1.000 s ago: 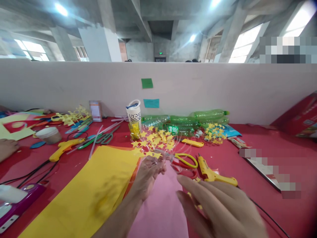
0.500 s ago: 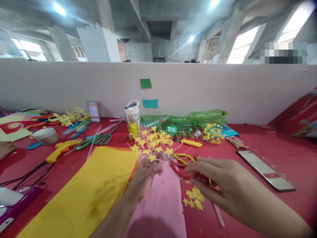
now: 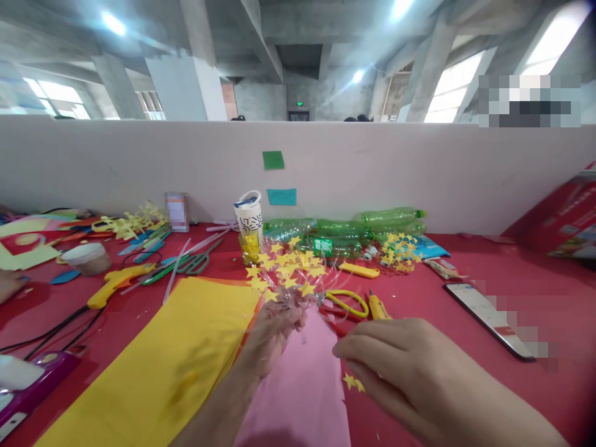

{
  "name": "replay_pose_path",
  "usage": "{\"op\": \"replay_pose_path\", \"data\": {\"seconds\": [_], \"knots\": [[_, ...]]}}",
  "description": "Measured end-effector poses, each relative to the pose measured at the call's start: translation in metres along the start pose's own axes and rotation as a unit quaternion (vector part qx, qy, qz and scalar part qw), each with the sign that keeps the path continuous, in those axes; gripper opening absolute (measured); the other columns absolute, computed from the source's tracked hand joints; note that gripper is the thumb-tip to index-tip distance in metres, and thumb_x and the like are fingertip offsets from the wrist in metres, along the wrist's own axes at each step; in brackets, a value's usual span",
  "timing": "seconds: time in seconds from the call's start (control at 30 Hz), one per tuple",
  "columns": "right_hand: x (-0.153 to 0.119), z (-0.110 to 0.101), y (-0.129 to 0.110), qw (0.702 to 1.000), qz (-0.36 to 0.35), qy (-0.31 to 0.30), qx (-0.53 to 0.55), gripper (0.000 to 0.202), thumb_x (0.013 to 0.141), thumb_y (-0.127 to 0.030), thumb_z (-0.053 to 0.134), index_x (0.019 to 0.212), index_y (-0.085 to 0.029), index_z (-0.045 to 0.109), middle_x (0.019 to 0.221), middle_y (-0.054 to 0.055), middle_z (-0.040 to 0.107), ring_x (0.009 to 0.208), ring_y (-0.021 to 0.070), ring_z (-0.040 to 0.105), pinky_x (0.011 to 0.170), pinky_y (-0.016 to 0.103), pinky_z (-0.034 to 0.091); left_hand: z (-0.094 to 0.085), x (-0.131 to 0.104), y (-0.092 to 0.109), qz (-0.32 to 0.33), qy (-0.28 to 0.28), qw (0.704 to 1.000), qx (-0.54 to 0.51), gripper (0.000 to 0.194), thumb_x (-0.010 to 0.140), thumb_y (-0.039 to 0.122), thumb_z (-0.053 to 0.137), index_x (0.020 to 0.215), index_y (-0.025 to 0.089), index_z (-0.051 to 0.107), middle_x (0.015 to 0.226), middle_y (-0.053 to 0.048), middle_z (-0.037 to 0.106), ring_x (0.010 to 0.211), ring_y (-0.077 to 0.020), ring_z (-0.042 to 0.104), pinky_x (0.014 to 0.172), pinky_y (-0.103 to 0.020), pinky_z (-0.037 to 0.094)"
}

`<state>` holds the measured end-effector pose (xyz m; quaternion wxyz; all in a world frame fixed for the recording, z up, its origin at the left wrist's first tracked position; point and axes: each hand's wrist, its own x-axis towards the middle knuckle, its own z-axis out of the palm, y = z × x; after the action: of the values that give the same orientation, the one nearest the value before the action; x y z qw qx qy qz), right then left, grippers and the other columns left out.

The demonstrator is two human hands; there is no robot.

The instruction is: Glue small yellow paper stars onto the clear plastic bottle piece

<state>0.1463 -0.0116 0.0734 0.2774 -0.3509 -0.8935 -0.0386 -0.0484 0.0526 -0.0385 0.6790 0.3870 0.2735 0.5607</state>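
My left hand (image 3: pixel 274 332) is closed around the base of a clear plastic bunch of thin curling strips, whose ends carry yellow paper stars (image 3: pixel 286 267). It hangs over a pink paper sheet (image 3: pixel 302 385). My right hand (image 3: pixel 405 366) hovers palm down to the right, its fingers bent and drawn together. Whatever lies between its fingertips cannot be made out. Beneath it, loose yellow stars (image 3: pixel 350 381) peek out on the red table, mostly covered by the hand. Beyond its knuckles shows a yellow glue gun (image 3: pixel 378 308), partly hidden, beside yellow-handled scissors (image 3: pixel 347 303).
Yellow paper (image 3: pixel 153 354) lies at left, near another glue gun (image 3: pixel 116 282) and a purple power strip (image 3: pixel 37 385). Green bottles (image 3: pixel 344 230) and a white cup (image 3: pixel 249 214) line the partition. A phone (image 3: pixel 488 320) lies right. Another person's hand (image 3: pixel 10 285) shows far left.
My right hand has moved down and nearer, over the loose stars, uncovering the glue gun's front. My left hand has tilted the starry bunch slightly leftward.
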Motion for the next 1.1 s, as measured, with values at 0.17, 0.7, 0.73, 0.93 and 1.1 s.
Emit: {"op": "replay_pose_path", "data": {"seconds": [0.17,0.7,0.73,0.93,1.1], "knots": [[-0.002,-0.007,0.010,0.996,0.054,-0.007,0.064,0.018,0.092,-0.020,0.046,0.093,-0.022,0.064,0.076,0.002,0.067,0.062,0.0115,0.060,0.056,0.022,0.045,0.002,-0.002,0.000,-0.005,0.011,1.000,-0.001,0.014,0.071,0.019,0.073,0.081,0.017,0.063,0.074,0.000,0.058,0.061,-0.0083,0.047,0.060,-0.021,0.038],[0.009,0.013,0.045,0.980,0.170,0.038,0.093,0.009,0.088,-0.020,0.052,0.093,-0.024,0.058,0.086,-0.001,0.062,0.071,0.0123,0.057,0.060,0.025,0.041,-0.005,0.003,-0.008,-0.030,0.032,0.998,0.033,0.031,0.066,0.024,0.078,0.093,0.017,0.064,0.071,0.001,0.059,0.057,-0.0069,0.046,0.058,-0.021,0.040],[0.009,0.013,0.045,0.980,0.174,0.036,0.093,0.009,0.088,-0.021,0.052,0.093,-0.024,0.058,0.085,-0.002,0.062,0.070,0.0121,0.057,0.059,0.025,0.041,-0.005,0.003,-0.007,-0.032,0.033,0.998,0.038,0.031,0.066,0.025,0.078,0.093,0.017,0.064,0.067,0.002,0.056,0.057,-0.0073,0.045,0.058,-0.021,0.040],[0.007,0.015,0.043,0.980,0.172,0.009,0.104,0.009,0.089,-0.022,0.051,0.094,-0.025,0.058,0.087,-0.002,0.061,0.065,0.0103,0.057,0.054,0.023,0.039,-0.006,0.004,-0.007,-0.034,0.024,0.998,0.056,0.024,0.068,0.027,0.076,0.087,0.017,0.066,0.056,0.004,0.050,0.057,-0.0086,0.046,0.060,-0.021,0.039],[0.011,0.026,0.042,0.977,0.198,-0.010,0.083,0.017,0.090,-0.039,0.052,0.091,-0.024,0.059,0.086,0.000,0.061,0.058,0.0104,0.055,0.055,0.025,0.040,-0.009,0.005,-0.007,-0.033,0.024,0.997,0.069,0.024,0.067,0.027,0.076,0.087,0.017,0.068,0.056,0.003,0.054,0.060,-0.0102,0.049,0.063,-0.023,0.039]]}}
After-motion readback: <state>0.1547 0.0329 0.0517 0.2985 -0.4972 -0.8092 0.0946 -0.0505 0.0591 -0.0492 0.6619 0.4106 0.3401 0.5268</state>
